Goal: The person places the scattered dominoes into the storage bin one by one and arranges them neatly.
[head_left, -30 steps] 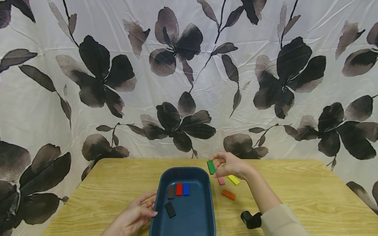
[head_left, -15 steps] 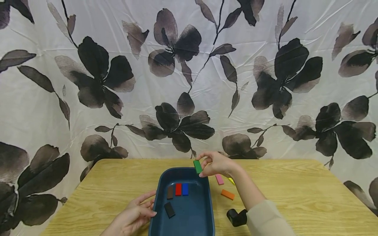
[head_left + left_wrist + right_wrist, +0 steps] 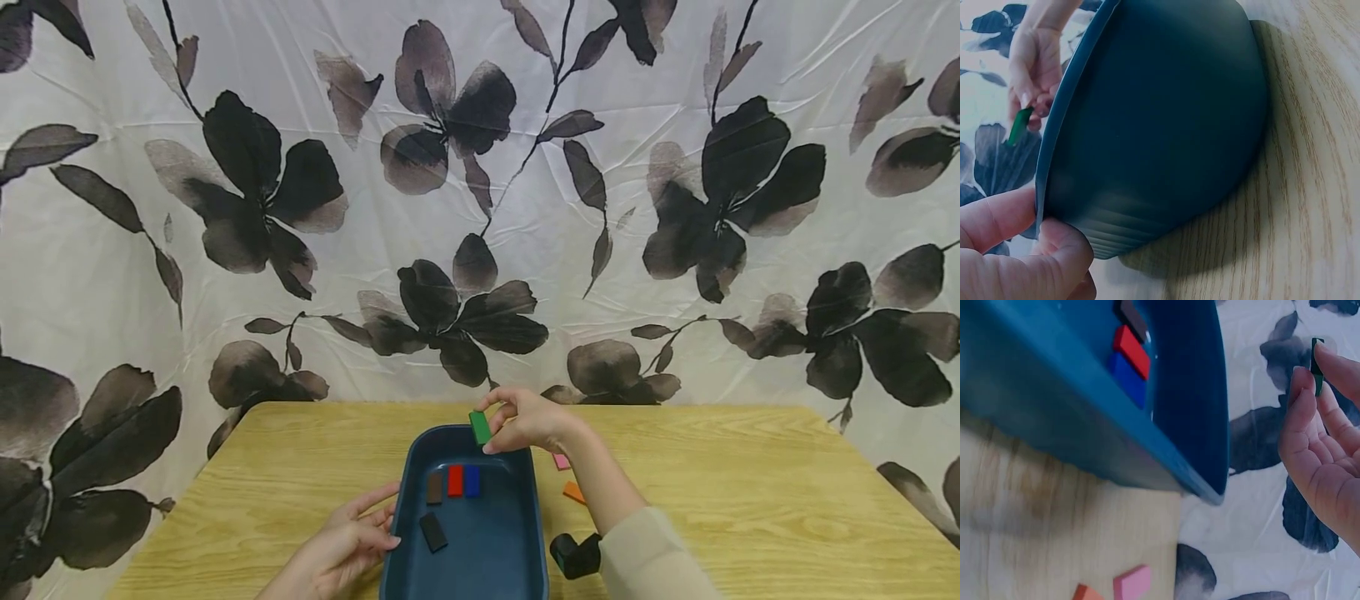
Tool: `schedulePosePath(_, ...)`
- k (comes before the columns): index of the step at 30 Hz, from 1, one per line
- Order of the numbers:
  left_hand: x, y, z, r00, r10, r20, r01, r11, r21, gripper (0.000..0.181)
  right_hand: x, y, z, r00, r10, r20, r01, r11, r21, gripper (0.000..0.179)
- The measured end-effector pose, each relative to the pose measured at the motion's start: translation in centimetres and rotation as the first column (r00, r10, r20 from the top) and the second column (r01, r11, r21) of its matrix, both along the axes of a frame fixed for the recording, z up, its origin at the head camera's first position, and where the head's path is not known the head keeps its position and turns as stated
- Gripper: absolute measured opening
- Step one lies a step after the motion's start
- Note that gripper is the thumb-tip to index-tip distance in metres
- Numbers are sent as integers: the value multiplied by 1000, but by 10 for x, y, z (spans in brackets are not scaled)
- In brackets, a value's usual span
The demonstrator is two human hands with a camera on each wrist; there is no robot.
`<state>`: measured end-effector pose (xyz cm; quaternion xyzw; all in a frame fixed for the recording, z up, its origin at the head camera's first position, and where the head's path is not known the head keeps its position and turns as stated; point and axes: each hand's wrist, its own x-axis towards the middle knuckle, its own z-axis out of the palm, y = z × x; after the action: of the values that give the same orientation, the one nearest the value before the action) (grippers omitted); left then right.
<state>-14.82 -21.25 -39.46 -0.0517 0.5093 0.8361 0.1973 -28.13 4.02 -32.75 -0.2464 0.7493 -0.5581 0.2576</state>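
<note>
My right hand (image 3: 528,421) pinches a flat green block (image 3: 480,427) between thumb and fingers, above the far end of a dark blue plastic tub (image 3: 495,550). In the right wrist view the green block (image 3: 1317,367) is seen edge-on at the fingertips. My left hand (image 3: 341,537) grips the tub's left rim, with thumb and fingers on either side of it in the left wrist view. Inside the tub, brown (image 3: 434,488), red (image 3: 455,481) and blue (image 3: 472,481) blocks stand in a row. A black block (image 3: 432,532) lies tilted nearer me.
On the wooden table (image 3: 750,492), right of the tub, lie a pink block (image 3: 561,462) and an orange block (image 3: 574,492), partly behind my right forearm. A black device (image 3: 576,556) shows beside the right sleeve. A floral cloth (image 3: 600,208) hangs behind the table.
My right hand has carried the green block leftward, from beyond the tub's right side to over its far end. The forearm now hides the yellow block. My left hand stays at the rim.
</note>
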Motion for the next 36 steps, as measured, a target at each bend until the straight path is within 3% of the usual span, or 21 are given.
schedulePosePath(5, -1, -1, -1, 1000, -10, -21, 10, 1000, 3, 80, 2, -9, -2, 1000, 17, 15, -17, 1000, -15, 52)
schedulePosePath(10, 0, -2, -2, 1000, -14, -14, 14, 1000, 5, 81, 5, -17, -7, 996, 29, 78, -26, 999, -44, 52)
schedulePosePath(21, 0, -3, -3, 1000, -3, -1, 3, 999, 34, 82, 8, -30, -17, 992, 36, 118, -27, 997, -78, 48)
schedulePosePath(36, -1, -2, -2, 1000, -5, 1, 5, 1000, 29, 83, 11, -39, -36, 984, 52, 168, -43, 997, -61, 47)
